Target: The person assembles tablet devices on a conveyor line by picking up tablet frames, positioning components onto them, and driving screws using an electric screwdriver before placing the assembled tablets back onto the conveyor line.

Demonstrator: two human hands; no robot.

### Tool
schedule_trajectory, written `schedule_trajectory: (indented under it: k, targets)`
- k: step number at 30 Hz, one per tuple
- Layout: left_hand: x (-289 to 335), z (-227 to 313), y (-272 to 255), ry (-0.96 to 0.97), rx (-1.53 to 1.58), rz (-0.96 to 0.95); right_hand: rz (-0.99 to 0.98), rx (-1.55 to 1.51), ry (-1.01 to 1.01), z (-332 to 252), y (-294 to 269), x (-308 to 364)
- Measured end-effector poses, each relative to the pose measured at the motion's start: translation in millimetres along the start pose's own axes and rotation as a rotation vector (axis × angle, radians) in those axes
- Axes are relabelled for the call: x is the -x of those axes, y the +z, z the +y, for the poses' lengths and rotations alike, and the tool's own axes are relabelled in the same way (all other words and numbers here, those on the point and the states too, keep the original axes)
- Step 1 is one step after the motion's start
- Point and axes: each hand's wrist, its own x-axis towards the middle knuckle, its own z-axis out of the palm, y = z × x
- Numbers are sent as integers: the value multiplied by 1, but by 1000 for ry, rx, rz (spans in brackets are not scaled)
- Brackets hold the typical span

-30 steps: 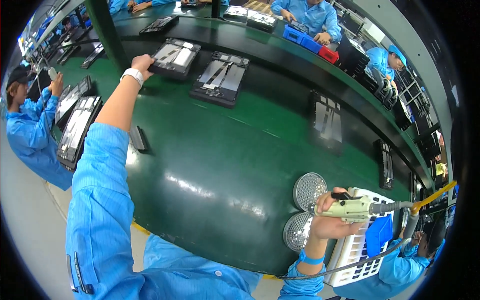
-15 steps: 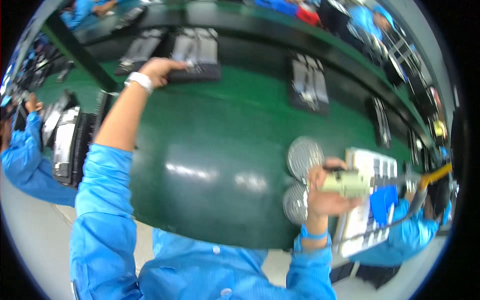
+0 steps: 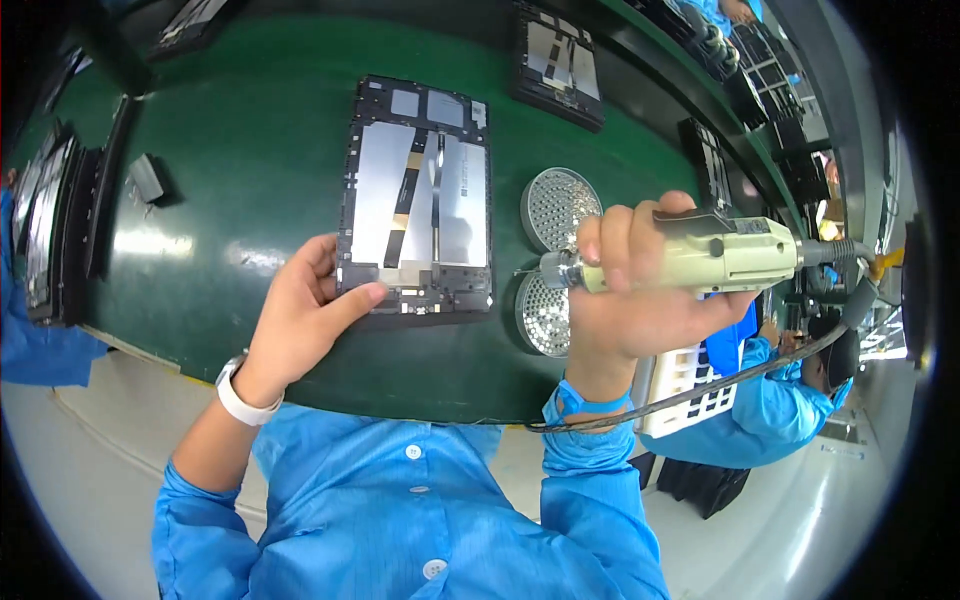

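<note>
An opened tablet [image 3: 465, 205], with its silver inside, black frame and ribbon cables showing, lies on the green table in front of me. My left hand [image 3: 305, 315] grips its near left corner, the thumb on top and the fingers at the side. To the right, my right hand [image 3: 630, 290] is wrapped round a pale green electric screwdriver [image 3: 740, 255], held level above the table, its tip end toward the tablet. Two round metal dishes [image 3: 546, 205] of small shiny parts, apparently screws, sit between the tablet and the screwdriver; my hand partly covers the nearer one.
A small grey block [image 3: 148, 178] is on the table's left. Stacked tablets [image 3: 48, 230] stand at the left edge; another opened tablet [image 3: 560, 65] lies at the back. A white basket [image 3: 690, 395] stands right, under the screwdriver's cable [image 3: 740, 378]. Co-workers in blue sit on both sides.
My left hand has come from the back of the table to the near middle, bringing a tablet with it. My right hand still holds the screwdriver, now higher in the picture. The view has shifted.
</note>
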Motion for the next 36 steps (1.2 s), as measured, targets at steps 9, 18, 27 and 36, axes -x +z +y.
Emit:
schedule_trajectory:
  k: [9, 18, 27, 36]
  targets:
    - [-14, 4, 27, 775, -785, -207, -173, -70, 59, 37, 20, 25]
    - [-24, -5, 32, 721, -751, -210, -260, -26, 29, 42, 17, 26]
    - [-24, -4, 26, 707, -772, -216, -242, 20, 66, 43, 23, 25]
    - [-23, -7, 29, 707, -787, -212, -296, 20, 88, 43, 17, 27]
